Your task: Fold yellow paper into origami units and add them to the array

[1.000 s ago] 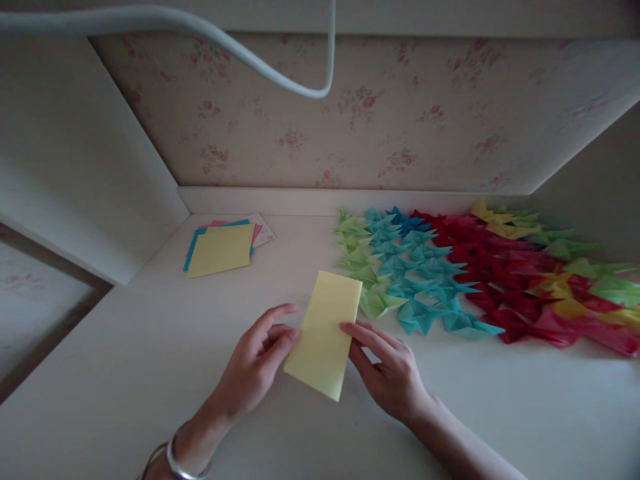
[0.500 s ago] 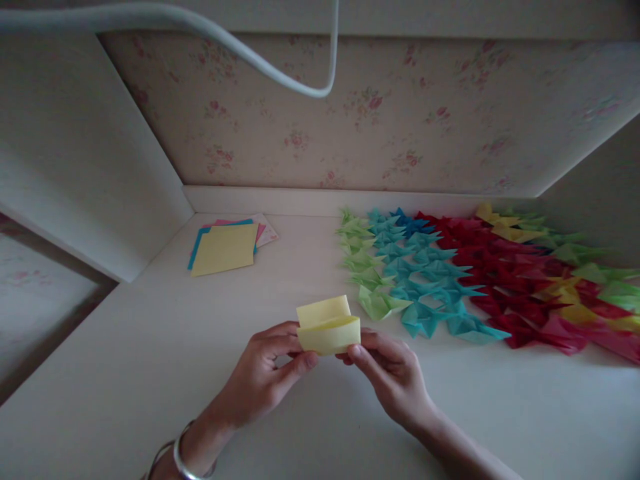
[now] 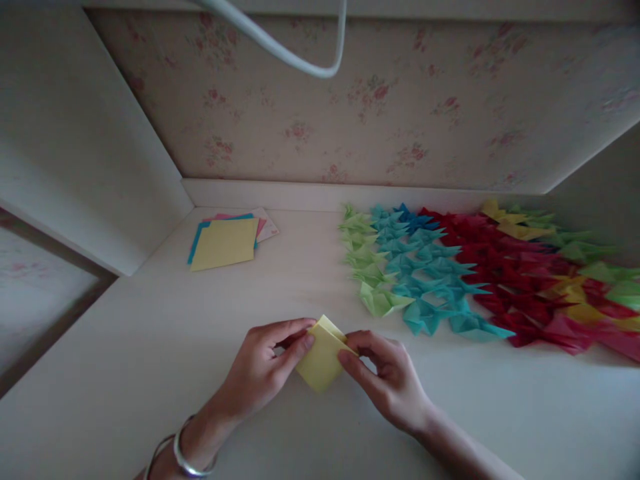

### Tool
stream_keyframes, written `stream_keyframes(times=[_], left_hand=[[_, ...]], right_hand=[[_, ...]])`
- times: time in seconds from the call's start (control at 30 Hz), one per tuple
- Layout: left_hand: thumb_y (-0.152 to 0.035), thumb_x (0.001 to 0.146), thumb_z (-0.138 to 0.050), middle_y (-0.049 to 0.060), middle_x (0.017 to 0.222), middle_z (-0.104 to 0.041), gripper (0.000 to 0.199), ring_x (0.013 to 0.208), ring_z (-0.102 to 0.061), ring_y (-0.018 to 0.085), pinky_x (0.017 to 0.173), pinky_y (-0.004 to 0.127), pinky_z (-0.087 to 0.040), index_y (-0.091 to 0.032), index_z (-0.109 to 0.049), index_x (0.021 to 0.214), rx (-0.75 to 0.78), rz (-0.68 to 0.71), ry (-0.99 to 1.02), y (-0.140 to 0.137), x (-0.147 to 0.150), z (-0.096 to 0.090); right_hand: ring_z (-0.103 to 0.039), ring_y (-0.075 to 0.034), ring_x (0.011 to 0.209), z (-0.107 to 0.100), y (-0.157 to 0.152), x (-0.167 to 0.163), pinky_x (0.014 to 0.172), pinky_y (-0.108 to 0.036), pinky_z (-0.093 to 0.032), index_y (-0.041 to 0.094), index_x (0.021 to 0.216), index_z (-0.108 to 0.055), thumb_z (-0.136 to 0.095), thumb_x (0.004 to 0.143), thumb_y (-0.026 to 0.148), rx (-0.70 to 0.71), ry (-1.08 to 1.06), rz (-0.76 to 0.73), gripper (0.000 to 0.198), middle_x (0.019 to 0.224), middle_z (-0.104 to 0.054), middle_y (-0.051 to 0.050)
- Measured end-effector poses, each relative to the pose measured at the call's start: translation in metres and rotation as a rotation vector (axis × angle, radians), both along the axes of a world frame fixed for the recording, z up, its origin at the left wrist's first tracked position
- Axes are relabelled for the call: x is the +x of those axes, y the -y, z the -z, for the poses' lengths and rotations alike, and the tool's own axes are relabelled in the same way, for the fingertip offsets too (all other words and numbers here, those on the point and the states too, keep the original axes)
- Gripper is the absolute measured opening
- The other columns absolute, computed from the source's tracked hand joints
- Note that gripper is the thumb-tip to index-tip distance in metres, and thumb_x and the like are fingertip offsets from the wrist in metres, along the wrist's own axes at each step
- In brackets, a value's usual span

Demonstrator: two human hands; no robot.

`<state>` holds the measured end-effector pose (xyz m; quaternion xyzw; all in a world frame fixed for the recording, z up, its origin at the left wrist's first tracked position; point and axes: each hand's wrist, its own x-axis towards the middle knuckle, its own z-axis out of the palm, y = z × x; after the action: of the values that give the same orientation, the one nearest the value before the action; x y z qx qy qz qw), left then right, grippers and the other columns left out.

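Observation:
A folded piece of yellow paper (image 3: 321,363) is held between my two hands, low in the middle of the view. It is turned so that one corner points down, and its layers part a little along the top right edge. My left hand (image 3: 267,367) pinches the upper left side between thumb and fingers. On the upper right side, my right hand (image 3: 387,377) grips the paper in the same way. The fingertips behind the paper are partly hidden.
Rows of folded paper cranes, light green (image 3: 383,299), turquoise (image 3: 425,317) and red (image 3: 530,327), cover the right of the white table (image 3: 200,347). A stack of square paper sheets (image 3: 225,245) lies back left. A white cable (image 3: 300,63) hangs above.
The yellow paper has gone from a loosely open, curved fold to a flatter one and has turned cornerwise. My hands have shifted their hold on it. The view has tilted slightly.

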<state>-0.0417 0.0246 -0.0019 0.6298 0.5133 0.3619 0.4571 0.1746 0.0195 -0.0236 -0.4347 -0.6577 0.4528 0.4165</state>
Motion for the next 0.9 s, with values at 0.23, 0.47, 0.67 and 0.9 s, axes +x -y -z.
stream_keyframes(times=[0.23, 0.47, 0.67, 0.9], left_hand=[[-0.032, 0.091, -0.064, 0.004, 0.097, -0.078, 0.025, 0.084, -0.072, 0.017, 0.071, 0.02, -0.058, -0.022, -0.074, 0.111, 0.045, -0.025, -0.011, 0.0, 0.0001, -0.0005], [-0.027, 0.092, -0.063, 0.004, 0.09, -0.077, 0.019, 0.079, -0.07, 0.015, 0.068, 0.02, -0.055, -0.021, -0.078, 0.101, 0.12, 0.038, -0.027, -0.0031, -0.0007, -0.001], [-0.029, 0.09, -0.065, 0.005, 0.094, -0.077, 0.019, 0.082, -0.071, 0.016, 0.071, 0.021, -0.057, -0.02, -0.077, 0.102, 0.093, -0.008, -0.013, -0.0032, -0.0018, 0.0026], [-0.027, 0.09, -0.065, 0.006, 0.091, -0.076, 0.019, 0.081, -0.071, 0.017, 0.07, 0.022, -0.056, -0.02, -0.078, 0.102, 0.13, -0.012, -0.047, -0.0052, -0.0031, 0.0039]], right_hand=[[-0.06, -0.013, 0.062, -0.0023, 0.0012, -0.0008, 0.057, -0.021, -0.045, 0.017, 0.081, -0.068, -0.06, 0.091, 0.03, -0.047, 0.067, -0.05, 0.018, 0.07, -0.067, -0.002], [-0.059, -0.013, 0.062, -0.0029, 0.0053, -0.0023, 0.052, -0.02, -0.042, 0.017, 0.084, -0.068, -0.06, 0.091, 0.031, -0.087, 0.068, -0.073, 0.018, 0.071, -0.067, -0.002], [-0.059, -0.013, 0.062, -0.0034, 0.0033, -0.0054, 0.055, -0.021, -0.045, 0.017, 0.087, -0.069, -0.062, 0.091, 0.037, -0.19, -0.021, 0.01, 0.021, 0.073, -0.067, -0.003], [-0.062, -0.014, 0.071, -0.001, -0.002, -0.0077, 0.065, -0.022, -0.05, 0.017, 0.086, -0.07, -0.068, 0.086, 0.04, -0.311, -0.214, 0.104, 0.023, 0.077, -0.068, -0.003]])
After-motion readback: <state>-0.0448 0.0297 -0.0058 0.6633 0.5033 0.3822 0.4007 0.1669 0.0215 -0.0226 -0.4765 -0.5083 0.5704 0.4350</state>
